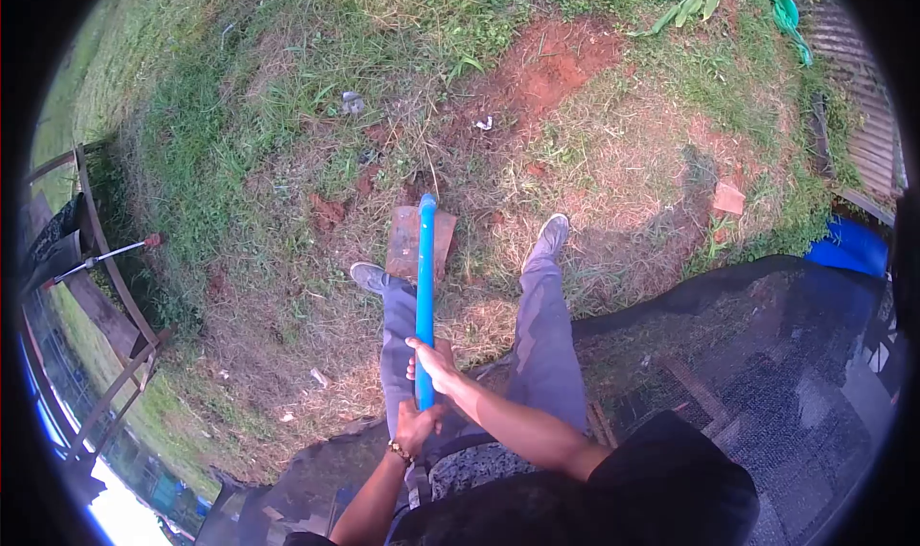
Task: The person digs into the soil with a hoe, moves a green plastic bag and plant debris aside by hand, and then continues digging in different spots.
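Note:
A hoe with a long blue handle (425, 297) points away from me, between my legs. Its wide brown blade (402, 241) is at the far end, close over the grass. My right hand (436, 364) is wrapped round the handle partway down. Lower, near the handle's butt, my left hand (417, 428) is closed on it, with a bracelet at the wrist. My shoes stand on either side of the blade, the left shoe (368, 277) nearer to it than the right shoe (553, 228).
Bare reddish soil (565, 62) shows beyond the grass. A brick-coloured piece (728, 198) lies to the right. Dark netting (671, 354) spreads at the lower right, near a blue container (848, 247). At left stands a wooden frame (110, 249). Litter (353, 102) lies ahead.

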Motion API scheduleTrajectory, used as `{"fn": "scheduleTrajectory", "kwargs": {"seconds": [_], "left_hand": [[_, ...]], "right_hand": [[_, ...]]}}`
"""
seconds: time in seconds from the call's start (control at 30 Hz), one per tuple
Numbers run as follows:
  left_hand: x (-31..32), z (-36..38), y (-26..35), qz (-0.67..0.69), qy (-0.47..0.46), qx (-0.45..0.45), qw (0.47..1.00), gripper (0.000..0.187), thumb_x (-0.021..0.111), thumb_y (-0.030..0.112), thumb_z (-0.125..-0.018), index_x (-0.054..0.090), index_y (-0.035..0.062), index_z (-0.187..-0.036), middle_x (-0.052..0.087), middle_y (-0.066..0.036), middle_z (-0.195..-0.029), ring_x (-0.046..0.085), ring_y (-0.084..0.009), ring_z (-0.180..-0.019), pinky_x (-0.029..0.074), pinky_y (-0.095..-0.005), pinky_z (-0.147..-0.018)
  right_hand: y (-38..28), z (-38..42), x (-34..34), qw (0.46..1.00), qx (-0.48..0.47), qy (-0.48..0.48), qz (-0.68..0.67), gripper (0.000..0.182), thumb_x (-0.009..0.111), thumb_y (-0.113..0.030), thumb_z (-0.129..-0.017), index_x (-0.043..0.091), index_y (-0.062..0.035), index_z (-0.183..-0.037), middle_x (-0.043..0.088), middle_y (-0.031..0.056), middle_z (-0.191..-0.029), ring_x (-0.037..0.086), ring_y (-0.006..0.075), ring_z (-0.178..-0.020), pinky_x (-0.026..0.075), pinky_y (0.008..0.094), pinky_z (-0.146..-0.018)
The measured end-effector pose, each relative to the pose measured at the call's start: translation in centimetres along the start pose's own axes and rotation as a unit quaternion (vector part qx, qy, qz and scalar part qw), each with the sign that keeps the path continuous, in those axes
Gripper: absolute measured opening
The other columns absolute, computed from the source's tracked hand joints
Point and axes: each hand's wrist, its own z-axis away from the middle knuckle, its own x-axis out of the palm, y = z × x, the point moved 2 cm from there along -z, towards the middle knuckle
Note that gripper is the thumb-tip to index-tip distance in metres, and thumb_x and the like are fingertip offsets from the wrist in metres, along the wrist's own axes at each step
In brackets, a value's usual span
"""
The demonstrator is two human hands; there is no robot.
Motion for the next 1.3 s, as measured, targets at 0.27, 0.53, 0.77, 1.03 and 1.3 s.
{"fn": "scheduleTrajectory", "kwargs": {"seconds": [0.27,0.53,0.77,1.03,1.3], "left_hand": [[1.9,5.8,1.8,-0.111,-0.071,0.007,0.991,0.016,0.067,0.009,-0.079,0.056,0.0,-0.073,0.056,-0.004,-0.053,0.055,-0.0117,-0.045,0.042,-0.0286,-0.042],[16.8,-18.6,12.3,-0.026,-0.227,0.203,0.952,0.013,0.064,0.011,-0.078,0.056,0.0005,-0.078,0.057,-0.004,-0.056,0.053,-0.0099,-0.044,0.041,-0.0259,-0.04],[19.4,-28.6,15.9,-0.132,-0.131,0.15,0.971,0.021,0.072,0.018,-0.074,0.058,0.0036,-0.067,0.057,-0.003,-0.055,0.053,-0.0103,-0.043,0.042,-0.0264,-0.042],[8.1,-20.0,7.1,-0.379,0.029,0.119,0.917,0.04,0.072,0.036,-0.069,0.067,-0.0016,-0.081,0.068,-0.023,-0.08,0.068,-0.034,-0.077,0.054,-0.0413,-0.071],[-0.3,-6.1,0.9,-0.304,0.007,0.007,0.952,0.032,0.07,0.025,-0.071,0.065,-0.0027,-0.087,0.066,-0.023,-0.076,0.068,-0.0329,-0.076,0.054,-0.0411,-0.07]], "right_hand": [[-5.2,1.1,-4.4,0.994,0.009,0.059,-0.095,0.018,0.064,-0.016,-0.084,0.048,-0.0092,-0.081,0.046,0.0024,-0.06,0.049,0.0151,-0.046,0.043,0.0332,-0.042],[-30.2,-8.3,-15.8,0.932,-0.301,0.202,-0.025,0.055,0.052,-0.063,-0.088,0.04,-0.011,-0.073,0.045,0.0027,-0.056,0.047,0.0151,-0.04,0.043,0.0306,-0.036],[-35.2,-19.1,-18.7,0.949,-0.222,0.224,-0.021,0.058,0.045,-0.067,-0.088,0.041,-0.0099,-0.082,0.045,0.0039,-0.057,0.049,0.0168,-0.045,0.046,0.0348,-0.042],[-18.1,-19.0,-13.8,0.972,-0.113,0.165,-0.122,0.065,0.044,-0.074,-0.084,0.042,-0.0091,-0.082,0.039,0.0021,-0.058,0.042,0.0164,-0.044,0.041,0.0336,-0.042],[-4.4,-11.3,-5.7,0.987,0.033,0.112,-0.108,0.042,0.067,-0.043,-0.084,0.042,-0.0116,-0.072,0.04,-0.0004,-0.056,0.042,0.0142,-0.043,0.04,0.0309,-0.042]]}}
